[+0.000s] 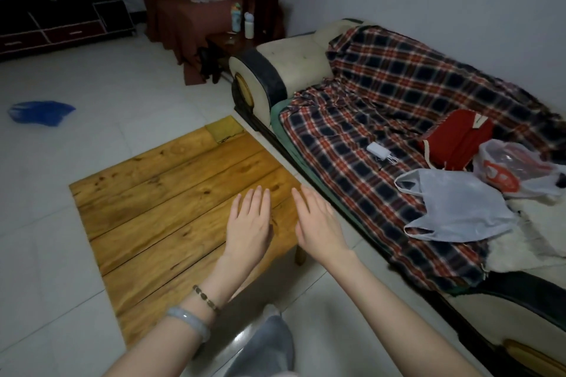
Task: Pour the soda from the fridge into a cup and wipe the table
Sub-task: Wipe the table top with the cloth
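Note:
A low wooden plank table (159,208) stands on the tiled floor in front of me. My left hand (249,223) is stretched out flat over its right part, fingers straight, holding nothing. My right hand (318,223) is held beside it over the table's right edge, fingers straight and empty too. No soda, cup, fridge or cloth shows in this view.
A sofa (275,76) under a plaid blanket (382,119) runs along the right, carrying plastic bags (453,202), a red bag (456,138) and a white charger (378,150). A blue item (41,112) lies on the floor at left. Two bottles (242,20) stand on a small dark table behind the sofa.

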